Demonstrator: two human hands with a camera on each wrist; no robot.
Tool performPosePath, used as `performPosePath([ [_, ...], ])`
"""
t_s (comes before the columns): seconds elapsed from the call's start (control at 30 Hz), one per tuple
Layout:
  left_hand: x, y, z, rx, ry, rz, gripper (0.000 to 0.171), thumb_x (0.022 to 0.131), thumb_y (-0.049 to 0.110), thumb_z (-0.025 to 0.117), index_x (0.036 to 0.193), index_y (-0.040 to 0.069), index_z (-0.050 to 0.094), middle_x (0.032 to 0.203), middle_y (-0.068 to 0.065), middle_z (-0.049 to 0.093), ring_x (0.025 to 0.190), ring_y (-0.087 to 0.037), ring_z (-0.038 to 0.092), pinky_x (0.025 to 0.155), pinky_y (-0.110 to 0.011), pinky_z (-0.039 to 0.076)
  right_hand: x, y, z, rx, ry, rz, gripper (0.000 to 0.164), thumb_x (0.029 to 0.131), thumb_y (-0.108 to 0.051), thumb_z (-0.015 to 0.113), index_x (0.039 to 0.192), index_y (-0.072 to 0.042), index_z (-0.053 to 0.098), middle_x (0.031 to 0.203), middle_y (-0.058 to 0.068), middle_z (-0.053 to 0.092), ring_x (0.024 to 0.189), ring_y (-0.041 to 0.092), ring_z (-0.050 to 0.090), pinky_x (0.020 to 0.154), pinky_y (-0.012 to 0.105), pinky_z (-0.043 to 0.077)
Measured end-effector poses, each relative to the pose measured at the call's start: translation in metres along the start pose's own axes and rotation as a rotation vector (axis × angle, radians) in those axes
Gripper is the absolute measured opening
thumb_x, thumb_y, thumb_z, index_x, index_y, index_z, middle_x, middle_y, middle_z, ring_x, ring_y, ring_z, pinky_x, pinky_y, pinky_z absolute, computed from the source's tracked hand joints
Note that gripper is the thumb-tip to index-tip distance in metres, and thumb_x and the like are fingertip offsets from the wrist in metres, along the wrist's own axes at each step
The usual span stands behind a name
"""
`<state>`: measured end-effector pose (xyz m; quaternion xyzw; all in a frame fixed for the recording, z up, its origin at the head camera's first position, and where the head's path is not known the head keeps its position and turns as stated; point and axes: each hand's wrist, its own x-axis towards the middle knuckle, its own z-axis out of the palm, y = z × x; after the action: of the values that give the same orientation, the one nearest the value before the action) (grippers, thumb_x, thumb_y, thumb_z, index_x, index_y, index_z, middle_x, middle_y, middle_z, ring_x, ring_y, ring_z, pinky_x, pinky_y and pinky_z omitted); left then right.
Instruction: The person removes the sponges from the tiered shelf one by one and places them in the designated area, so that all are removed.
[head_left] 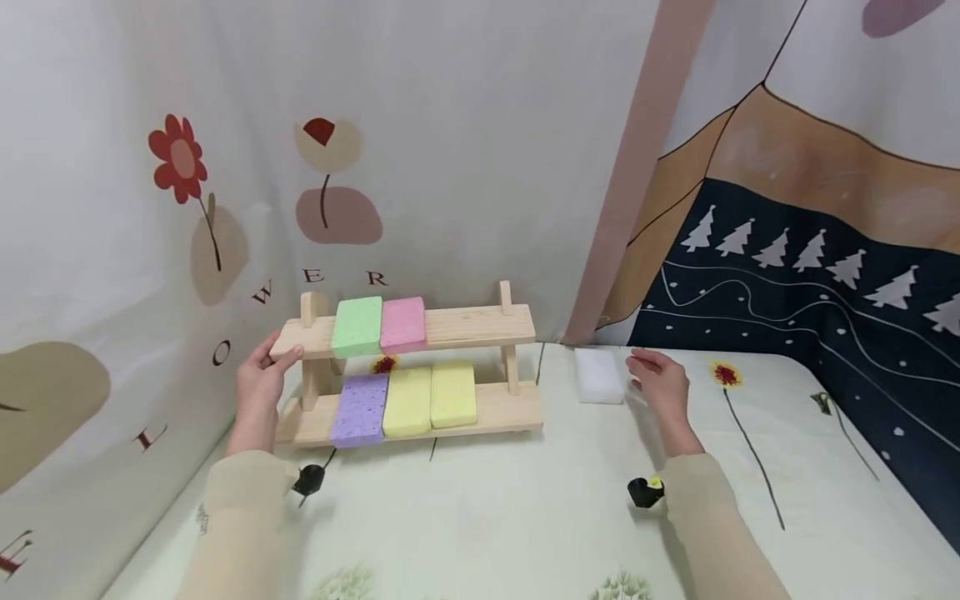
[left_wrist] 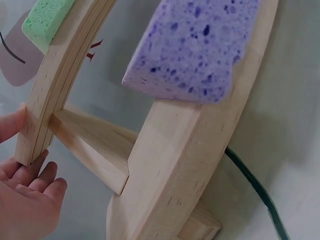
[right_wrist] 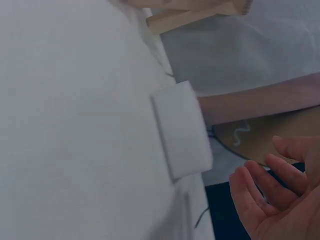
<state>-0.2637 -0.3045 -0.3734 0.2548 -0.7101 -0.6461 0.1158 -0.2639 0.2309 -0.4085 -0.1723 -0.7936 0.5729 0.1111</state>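
Note:
My left hand grips the left end of the upper board of a two-tier wooden rack, thumb on top and fingers beneath. On that upper tier lie a green sponge and a pink sponge, side by side. The lower tier bears a purple sponge at the left, then two yellow sponges. To the right of the rack, a white sponge lies flat on the table. Beside it my right hand hovers with loosely bent fingers and nothing in them.
A pale cloth with printed flowers covers the table. Behind the rack hangs a light curtain with flower prints and letters. At the right, a dark printed panel with white trees borders the table.

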Motion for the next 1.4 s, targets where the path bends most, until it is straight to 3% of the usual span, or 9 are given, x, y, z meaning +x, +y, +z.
performPosePath([
  [0.13, 0.002, 0.002, -0.005, -0.001, -0.002, -0.001, 0.071, 0.095, 0.036, 0.066, 0.156, 0.027, 0.032, 0.161, -0.003, 0.038, 0.148, -0.015, 0.036, 0.129, -0.037, 0.018, -0.006, -0.009, 0.006, 0.048, -0.016, -0.028, 0.036, 0.099, -0.019, 0.062, 0.132, -0.003, 0.063, 0.131, 0.020, 0.065, 0.078, -0.012, 0.058, 0.080, 0.015, 0.059],
  [0.37, 0.001, 0.003, -0.002, 0.013, 0.000, -0.007, 0.069, 0.096, 0.034, 0.065, 0.156, 0.026, 0.033, 0.161, -0.002, 0.037, 0.148, -0.016, 0.035, 0.128, -0.036, 0.021, -0.017, -0.033, 0.015, 0.177, -0.061, -0.051, 0.038, 0.099, -0.018, 0.062, 0.133, -0.002, 0.061, 0.129, 0.017, 0.065, 0.081, -0.009, 0.062, 0.087, 0.020, 0.059],
  [0.67, -0.001, -0.002, -0.002, 0.010, -0.002, 0.031, 0.067, 0.096, 0.034, 0.065, 0.155, 0.024, 0.035, 0.161, -0.003, 0.038, 0.147, -0.016, 0.037, 0.125, -0.032, 0.028, -0.032, -0.059, 0.035, 0.250, -0.164, -0.080, 0.040, 0.100, -0.020, 0.062, 0.137, -0.005, 0.058, 0.129, 0.009, 0.063, 0.097, 0.001, 0.065, 0.097, 0.031, 0.056],
  [0.97, -0.001, -0.003, 0.001, -0.022, -0.012, 0.062, 0.065, 0.097, 0.030, 0.065, 0.155, 0.021, 0.036, 0.161, -0.005, 0.036, 0.148, -0.016, 0.037, 0.125, -0.031, 0.029, -0.045, -0.078, 0.058, 0.263, -0.211, -0.151, 0.042, 0.100, -0.021, 0.061, 0.139, -0.006, 0.057, 0.137, 0.016, 0.060, 0.096, 0.001, 0.064, 0.096, 0.026, 0.057],
  [1.27, 0.003, -0.003, 0.002, -0.173, -0.047, 0.013, 0.068, 0.096, 0.026, 0.066, 0.156, 0.025, 0.034, 0.164, 0.002, 0.029, 0.151, -0.012, 0.029, 0.125, -0.025, 0.025, -0.053, -0.092, 0.077, 0.271, -0.223, -0.170, 0.038, 0.099, -0.016, 0.063, 0.135, -0.005, 0.060, 0.134, 0.016, 0.063, 0.115, 0.022, 0.064, 0.098, 0.033, 0.057],
  [1.4, 0.004, -0.003, 0.001, -0.166, -0.076, 0.002, 0.068, 0.098, 0.026, 0.064, 0.157, 0.027, 0.029, 0.166, 0.003, 0.025, 0.152, -0.012, 0.026, 0.125, -0.025, 0.023, -0.058, -0.094, 0.084, 0.260, -0.240, -0.177, 0.038, 0.098, -0.017, 0.064, 0.134, -0.005, 0.060, 0.133, 0.016, 0.064, 0.115, 0.025, 0.064, 0.098, 0.035, 0.056],
])
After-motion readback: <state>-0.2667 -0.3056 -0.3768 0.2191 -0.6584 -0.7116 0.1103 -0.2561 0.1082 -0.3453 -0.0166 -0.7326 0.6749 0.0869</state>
